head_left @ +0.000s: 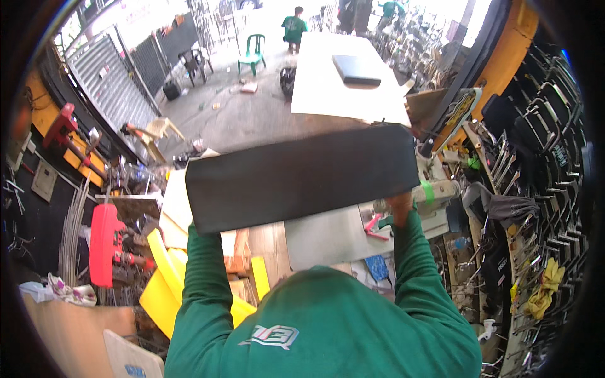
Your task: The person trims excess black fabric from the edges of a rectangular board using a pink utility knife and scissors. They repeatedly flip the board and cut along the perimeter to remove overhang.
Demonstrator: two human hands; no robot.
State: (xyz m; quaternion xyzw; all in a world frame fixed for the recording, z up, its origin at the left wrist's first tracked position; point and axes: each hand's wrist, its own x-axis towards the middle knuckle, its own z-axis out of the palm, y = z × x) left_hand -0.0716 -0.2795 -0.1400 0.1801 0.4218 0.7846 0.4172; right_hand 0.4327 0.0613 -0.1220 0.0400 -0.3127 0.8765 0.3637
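A long, flat black panel [302, 176] with a smooth face and angled corners is raised in front of me, its right end slightly higher. My right hand [398, 205] grips its lower edge near the right end, with the fingers partly behind it. My left forearm in its green sleeve [208, 258] reaches up to the panel's left end, where the panel hides that hand. Below the panel are a grey sheet [328, 236] and a pink-handled tool [374, 228].
A white table [315, 75] farther off bears a black rectangular pad [357, 69]. Yellow pieces [165, 277] and a red machine part [107, 246] stand at left. Tools hang on the right-hand rack [542, 164]. A green chair [253, 53] and a crouching person [294, 28] are beyond.
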